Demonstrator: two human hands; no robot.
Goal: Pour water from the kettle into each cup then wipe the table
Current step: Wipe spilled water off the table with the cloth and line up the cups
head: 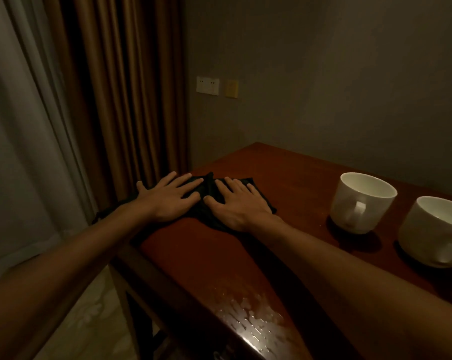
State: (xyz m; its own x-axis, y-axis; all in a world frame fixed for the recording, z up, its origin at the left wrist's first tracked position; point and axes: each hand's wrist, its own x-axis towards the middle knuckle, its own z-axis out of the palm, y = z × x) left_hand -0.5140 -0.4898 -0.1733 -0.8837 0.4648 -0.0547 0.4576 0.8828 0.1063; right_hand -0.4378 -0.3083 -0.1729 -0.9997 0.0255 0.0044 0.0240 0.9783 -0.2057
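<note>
A dark cloth (210, 187) lies spread near the far left corner of the reddish wooden table (193, 255), partly hanging over the left edge. My left hand (170, 197) presses flat on its left part and my right hand (235, 203) presses flat on its right part, fingers straight. Two white cups stand at the right: the far cup (362, 201) with its handle toward me, and the near cup (435, 229), cut off by the frame edge, with some water in it. Spilled water (248, 307) glistens on the near part of the table. No kettle is in view.
A brown curtain (116, 87) and a pale sheer curtain (25, 126) hang to the left of the table. A grey wall with a white socket plate (207, 85) and a yellow plate (231, 88) stands behind. The table's left edge drops to a pale floor (90, 320).
</note>
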